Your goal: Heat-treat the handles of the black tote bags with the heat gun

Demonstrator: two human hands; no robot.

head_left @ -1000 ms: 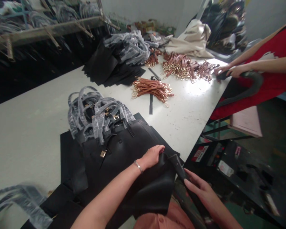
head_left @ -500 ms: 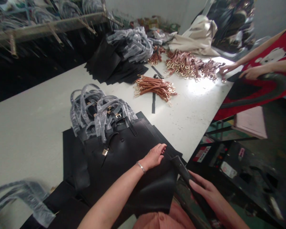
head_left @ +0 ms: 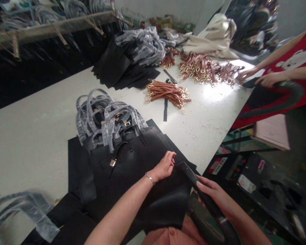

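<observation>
White table [head_left: 40, 136] bearing a black bag [head_left: 139, 161] beneath the left hand [head_left: 165, 166].
A black nozzle [head_left: 189, 173] is gripped in the right hand [head_left: 215, 194], its tip at the bag's edge near the left fingers. Those fingers are curled; whether they pinch the bag cannot be determined. A gold clasp [head_left: 113, 162] lies left of both hands.

On my feed, the right hand [head_left: 213, 192] brought the black nozzle [head_left: 189, 174] closer to the left hand [head_left: 165, 166].
</observation>
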